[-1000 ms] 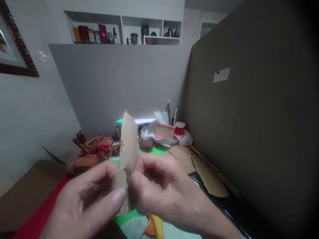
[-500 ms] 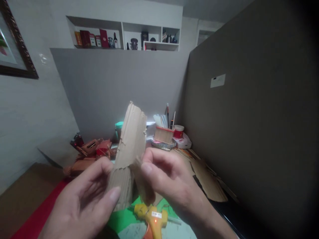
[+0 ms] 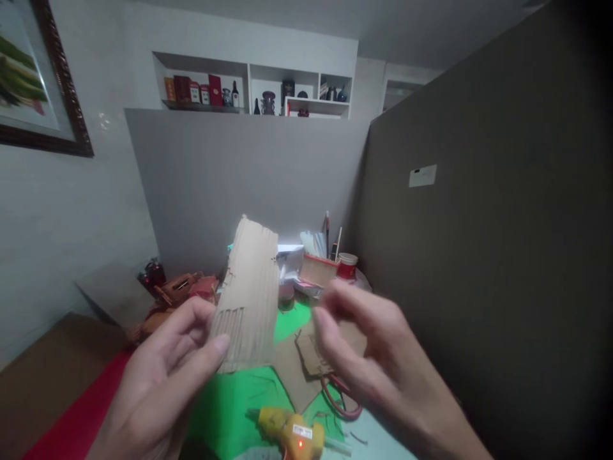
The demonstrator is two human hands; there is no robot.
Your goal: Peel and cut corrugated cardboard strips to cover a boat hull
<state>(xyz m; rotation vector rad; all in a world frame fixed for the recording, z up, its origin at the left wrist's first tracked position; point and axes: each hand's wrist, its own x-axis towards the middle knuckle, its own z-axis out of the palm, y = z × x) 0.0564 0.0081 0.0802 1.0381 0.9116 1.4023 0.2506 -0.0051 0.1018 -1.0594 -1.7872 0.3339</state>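
Observation:
My left hand pinches the lower left edge of a torn piece of corrugated cardboard between thumb and fingers. The piece stands upright; its ridges show bare at the lower end, while smooth paper covers the upper part. To the right of it and apart from it, my right hand has thumb and fingertips drawn together, slightly blurred. Whatever they hold, if anything, I cannot make out. Below both hands, a yellow glue gun with a lit red light lies on the table.
On the green mat lie flat cardboard pieces, small scraps and red-handled scissors, partly hidden by my right hand. Brown leather-like items are heaped at the left. Behind stand a box and a red-and-white tub.
My right hand has moved right, away from the cardboard, and a loose flap at its side no longer shows. The cardboard has turned flatter toward me. The view has tilted up slightly.

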